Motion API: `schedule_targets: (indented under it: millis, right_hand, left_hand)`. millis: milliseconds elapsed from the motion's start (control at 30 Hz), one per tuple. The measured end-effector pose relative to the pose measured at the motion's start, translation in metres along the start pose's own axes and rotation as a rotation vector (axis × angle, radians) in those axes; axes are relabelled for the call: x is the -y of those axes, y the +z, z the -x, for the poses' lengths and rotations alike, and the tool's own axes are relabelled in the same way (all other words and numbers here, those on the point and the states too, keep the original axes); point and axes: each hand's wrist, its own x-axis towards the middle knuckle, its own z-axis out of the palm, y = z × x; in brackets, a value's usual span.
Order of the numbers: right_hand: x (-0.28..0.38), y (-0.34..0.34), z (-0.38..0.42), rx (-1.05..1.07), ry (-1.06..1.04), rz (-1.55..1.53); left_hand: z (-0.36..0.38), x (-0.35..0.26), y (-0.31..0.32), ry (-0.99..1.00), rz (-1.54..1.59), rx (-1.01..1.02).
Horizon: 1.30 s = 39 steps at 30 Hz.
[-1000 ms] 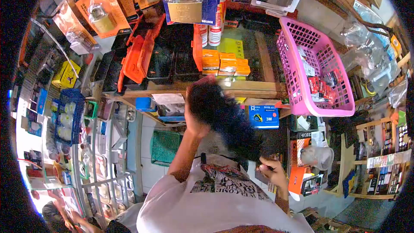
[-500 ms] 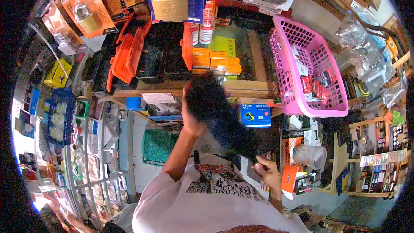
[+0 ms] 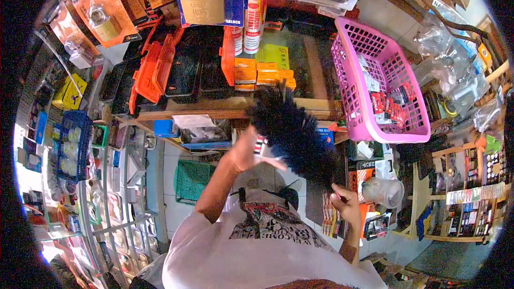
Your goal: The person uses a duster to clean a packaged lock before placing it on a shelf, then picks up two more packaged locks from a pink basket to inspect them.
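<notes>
The black, fluffy feather duster (image 3: 294, 131) now sits further from the left hand (image 3: 242, 152), baring a small white, red and black packet (image 3: 261, 146) that this hand, blurred, grasps. The right hand (image 3: 345, 202) stays clenched on the duster's narrow end, at five o'clock. Outward lie small, glossy orange boxes (image 3: 266, 74) at eleven, a pink, perforated plastic basket (image 3: 386, 134) at two and a green mesh basket (image 3: 191, 179) at eight

Boxes (image 3: 262, 75) lie on the surface (image 3: 187, 113) before sealant tubes (image 3: 254, 21), between cases (image 3: 184, 75) at left and a basket (image 3: 399, 136) at right.
</notes>
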Motion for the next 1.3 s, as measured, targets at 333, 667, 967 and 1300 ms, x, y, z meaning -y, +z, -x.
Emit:
schedule_targets:
  millis: [333, 667, 967, 1300]
  right_hand:
    - [-0.016, 0.004, -0.009, 0.098, -0.015, -0.049]
    - [-0.007, 0.023, -0.014, 0.071, -0.001, -0.099]
    - [0.004, 0.056, -0.009, 0.008, 0.041, -0.141]
    - [-0.019, 0.084, -0.005, -0.017, 0.022, -0.224]
  left_hand:
    - [0.009, 0.041, -0.039, -0.097, 0.310, 0.173]
    - [-0.010, 0.042, -0.068, -0.075, 0.111, 0.326]
    - [-0.025, -0.001, -0.007, 0.054, 0.214, -0.281]
    - [-0.038, -0.036, 0.028, 0.227, 0.332, -0.386]
